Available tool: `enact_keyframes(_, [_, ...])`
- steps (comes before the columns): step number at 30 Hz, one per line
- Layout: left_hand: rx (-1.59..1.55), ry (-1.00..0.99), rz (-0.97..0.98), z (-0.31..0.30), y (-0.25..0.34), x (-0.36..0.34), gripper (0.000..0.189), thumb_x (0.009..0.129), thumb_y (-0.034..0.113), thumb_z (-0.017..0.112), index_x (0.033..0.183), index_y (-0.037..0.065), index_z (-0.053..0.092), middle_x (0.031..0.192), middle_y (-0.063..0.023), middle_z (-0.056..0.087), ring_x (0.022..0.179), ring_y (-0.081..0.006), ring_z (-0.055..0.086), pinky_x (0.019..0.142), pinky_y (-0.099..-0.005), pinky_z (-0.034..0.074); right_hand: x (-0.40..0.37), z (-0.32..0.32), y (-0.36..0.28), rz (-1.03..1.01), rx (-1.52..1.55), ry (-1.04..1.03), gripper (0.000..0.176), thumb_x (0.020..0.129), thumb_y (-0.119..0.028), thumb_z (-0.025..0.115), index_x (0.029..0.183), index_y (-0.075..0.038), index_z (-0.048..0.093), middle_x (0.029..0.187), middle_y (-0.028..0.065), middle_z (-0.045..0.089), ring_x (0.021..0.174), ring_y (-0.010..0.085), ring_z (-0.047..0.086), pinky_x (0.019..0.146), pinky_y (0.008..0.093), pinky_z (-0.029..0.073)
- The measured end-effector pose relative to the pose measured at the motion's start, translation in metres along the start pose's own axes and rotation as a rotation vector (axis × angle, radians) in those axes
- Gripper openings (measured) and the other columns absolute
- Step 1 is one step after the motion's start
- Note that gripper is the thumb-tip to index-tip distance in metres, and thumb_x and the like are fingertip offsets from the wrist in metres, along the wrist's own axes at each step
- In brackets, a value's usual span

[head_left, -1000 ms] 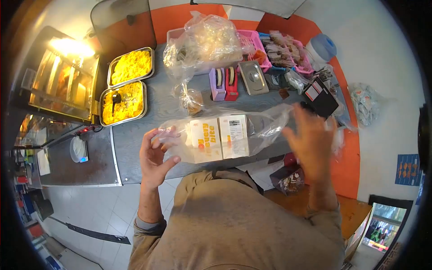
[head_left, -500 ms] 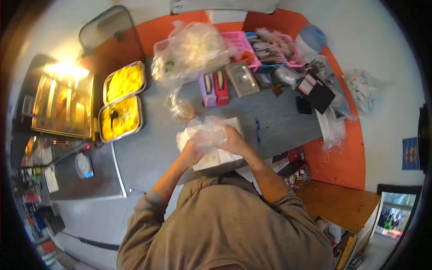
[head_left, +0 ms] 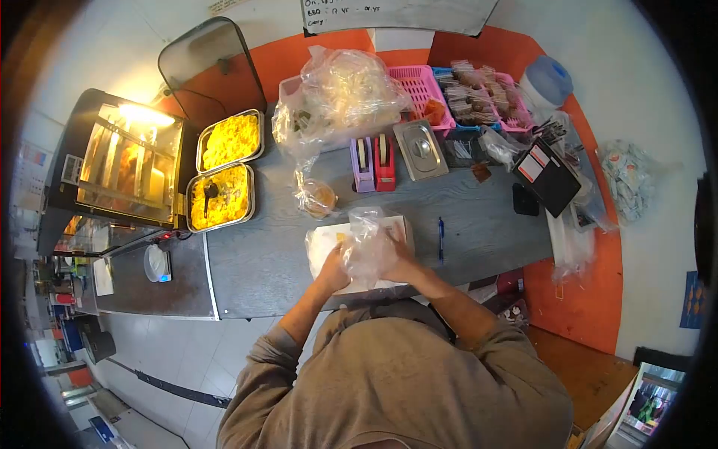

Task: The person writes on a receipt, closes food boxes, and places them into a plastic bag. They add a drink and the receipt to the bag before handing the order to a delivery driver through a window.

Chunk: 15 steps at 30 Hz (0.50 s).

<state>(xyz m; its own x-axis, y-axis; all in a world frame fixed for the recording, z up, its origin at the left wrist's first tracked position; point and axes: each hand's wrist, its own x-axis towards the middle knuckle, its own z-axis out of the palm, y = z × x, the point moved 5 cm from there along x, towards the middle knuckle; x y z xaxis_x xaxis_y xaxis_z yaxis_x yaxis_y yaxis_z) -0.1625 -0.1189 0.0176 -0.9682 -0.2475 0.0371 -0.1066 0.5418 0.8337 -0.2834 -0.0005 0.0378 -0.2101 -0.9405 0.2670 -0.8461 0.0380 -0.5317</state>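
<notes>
A clear plastic bag point(head_left: 368, 243) is between my two hands, over a white box point(head_left: 402, 224) near the front edge of the grey table. My left hand point(head_left: 336, 268) holds the bag's left side, its fingers partly behind the film. On the right side, my right hand point(head_left: 398, 258) grips the bag, with the plastic covering some fingers. White material in plastic point(head_left: 319, 245) lies at the box's left part. Just behind the box sits a small bagged round container point(head_left: 317, 198). A blue pen point(head_left: 440, 239) lies to the right.
Two trays of yellow food point(head_left: 230, 142) point(head_left: 250, 202) stand left, beside a lit display case point(head_left: 127, 165). At the back are a large plastic bag point(head_left: 340, 93), tape dispensers point(head_left: 384, 163), a metal lid point(head_left: 421, 150) and baskets point(head_left: 416, 84). A black tablet-like object point(head_left: 550, 176) lies right.
The camera view has shifted, so the scene appears lower and further right. The bag between my hands now stands more upright, and my hands have moved toward the front of the box.
</notes>
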Motion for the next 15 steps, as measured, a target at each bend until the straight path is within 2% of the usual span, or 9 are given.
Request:
enact_keyframes(2, [0.013, -0.173, -0.093, 0.002, 0.015, -0.004, 0.038, 0.07, 0.012, 0.072, 0.106, 0.004, 0.065, 0.118, -0.0198, 0.061, 0.12, -0.0322, 0.053, 0.101, -0.0418, 0.04, 0.001, 0.024, 0.004, -0.146, -0.15, 0.09, 0.088, 0.06, -0.042, 0.086, 0.13, -0.004, 0.048, 0.133, 0.0186, 0.05, 0.132, 0.0318, 0.04, 0.112, 0.0567, 0.018])
enact_keyframes(4, [-0.151, 0.072, -0.091, -0.012, 0.007, -0.021, 0.043, 0.071, 0.014, 0.074, 0.111, 0.004, 0.063, 0.116, -0.0182, 0.062, 0.116, -0.029, 0.056, 0.099, -0.0405, 0.043, 0.007, 0.034, 0.024, 0.373, 0.582, -0.307, 0.061, 0.068, -0.038, 0.079, 0.116, -0.006, 0.058, 0.124, 0.0159, 0.057, 0.125, 0.0292, 0.046, 0.107, 0.0592, 0.025])
enact_keyframes(5, [-0.147, 0.044, -0.069, -0.014, 0.017, -0.009, 0.043, 0.071, 0.014, 0.074, 0.111, 0.004, 0.063, 0.116, -0.0182, 0.062, 0.116, -0.029, 0.056, 0.099, -0.0405, 0.043, 0.012, 0.025, 0.018, 0.39, 0.579, -0.275, 0.061, 0.068, -0.038, 0.079, 0.116, -0.006, 0.058, 0.124, 0.0159, 0.057, 0.125, 0.0292, 0.046, 0.107, 0.0592, 0.025])
enact_keyframes(8, [0.689, 0.066, 0.182, -0.024, 0.082, 0.023, 0.077, 0.08, 0.054, 0.063, 0.139, 0.01, 0.042, 0.147, -0.0152, 0.038, 0.136, -0.0299, 0.036, 0.109, -0.0403, 0.032, 0.02, -0.018, -0.011, 0.219, 0.82, 0.094, 0.059, 0.067, -0.04, 0.076, 0.113, -0.006, 0.061, 0.119, 0.0171, 0.059, 0.121, 0.0285, 0.05, 0.102, 0.059, 0.03])
enact_keyframes(10, [0.822, -0.132, 0.236, 0.013, 0.03, 0.038, 0.074, 0.089, 0.054, 0.05, 0.146, 0.01, 0.032, 0.155, -0.0145, 0.021, 0.143, -0.0282, 0.019, 0.114, -0.0405, 0.021, 0.02, -0.038, -0.025, 0.107, 0.194, 0.221, 0.054, 0.072, -0.041, 0.071, 0.113, -0.006, 0.063, 0.121, 0.0202, 0.057, 0.12, 0.0285, 0.051, 0.102, 0.0575, 0.032])
enact_keyframes(12, [0.251, -0.067, 0.222, 0.034, 0.001, 0.048, 0.091, 0.081, 0.054, 0.061, 0.149, 0.006, 0.023, 0.155, -0.0162, 0.021, 0.145, -0.0316, 0.012, 0.115, -0.0473, 0.013, 0.031, -0.002, -0.031, 0.153, -0.337, -0.026, 0.057, 0.078, -0.042, 0.065, 0.122, -0.006, 0.059, 0.13, 0.0243, 0.05, 0.126, 0.0333, 0.044, 0.104, 0.0557, 0.03])
enact_keyframes(13, [-0.04, -0.058, 0.205, 0.042, -0.003, 0.052, 0.101, 0.077, 0.054, 0.066, 0.15, 0.004, 0.018, 0.154, -0.0171, 0.021, 0.145, -0.0334, 0.008, 0.116, -0.0507, 0.009, 0.035, -0.006, -0.033, 0.257, -0.225, -0.086, 0.063, 0.079, -0.047, 0.062, 0.127, -0.007, 0.056, 0.133, 0.0284, 0.047, 0.128, 0.0415, 0.04, 0.105, 0.0543, 0.03])
enact_keyframes(14, [0.691, -0.095, 0.263, 0.045, 0.02, 0.05, 0.087, 0.085, 0.043, 0.06, 0.15, 0.006, 0.017, 0.156, -0.015, 0.018, 0.145, -0.0313, 0.013, 0.116, -0.0534, 0.007, 0.022, 0.035, 0.001, 0.267, 0.304, 0.305, 0.039, 0.083, -0.028, 0.058, 0.115, -0.006, 0.057, 0.116, 0.0208, 0.058, 0.121, 0.0379, 0.048, 0.101, 0.0441, 0.039])
enact_keyframes(15, [0.688, -0.107, 0.312, 0.045, 0.031, 0.051, 0.087, 0.085, 0.043, 0.06, 0.15, 0.006, 0.017, 0.156, -0.015, 0.018, 0.145, -0.0313, 0.013, 0.116, -0.0534, 0.007, 0.03, 0.032, 0.004, 0.45, 0.489, 0.094, 0.034, 0.085, -0.022, 0.055, 0.115, -0.006, 0.056, 0.124, 0.0222, 0.054, 0.127, 0.0341, 0.043, 0.103, 0.0416, 0.039])
